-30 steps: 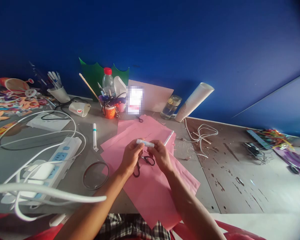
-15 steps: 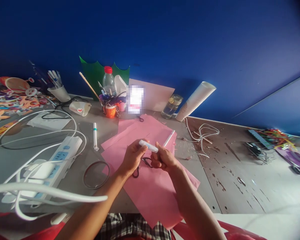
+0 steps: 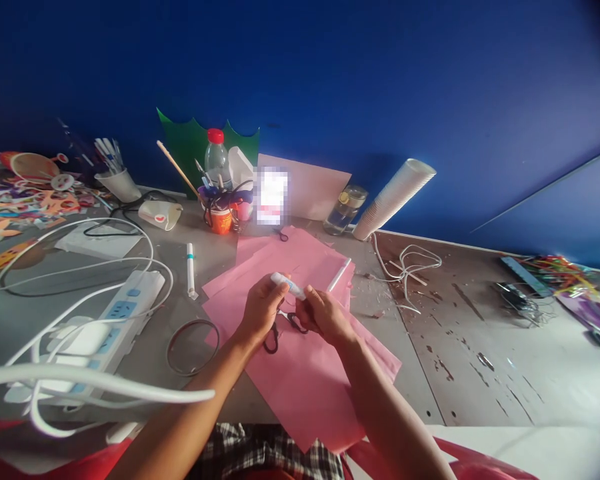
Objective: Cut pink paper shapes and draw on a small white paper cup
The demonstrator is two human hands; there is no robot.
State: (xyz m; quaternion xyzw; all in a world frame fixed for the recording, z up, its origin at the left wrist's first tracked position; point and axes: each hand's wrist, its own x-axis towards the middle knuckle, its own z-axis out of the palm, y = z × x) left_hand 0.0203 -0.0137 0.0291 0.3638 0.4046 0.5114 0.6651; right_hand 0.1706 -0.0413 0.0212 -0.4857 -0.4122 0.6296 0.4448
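Note:
Above the pink paper [image 3: 320, 393], both my hands grip a short white tube [image 3: 291, 287] with pale blue marking, shaped like a glue stick. My left hand [image 3: 263, 307] pinches its left end, thumb on top. My right hand [image 3: 325, 312] closes around the right end, which its fingers partly hide. Just below the hands, dark-handled scissors [image 3: 272, 339] lie on the paper, their blades partly covered. A white stick [image 3: 339, 275] rests at the paper's right edge. To the left of the paper is a white marker-like tube [image 3: 191, 267] with a teal band.
A power strip [image 3: 125, 313] with looping white cables and a brown ring [image 3: 169, 347] are at left. Behind stand an orange cup [image 3: 220, 222] of tools, a lit blurred screen [image 3: 272, 195], a glass jar [image 3: 345, 211] and leaning stacked paper cups [image 3: 397, 197]. Paper scraps [image 3: 60, 200] cover the far left.
The tube and both hands have shifted slightly left and up. The right thumb now bends over the tube's right end, and more of the scissors shows.

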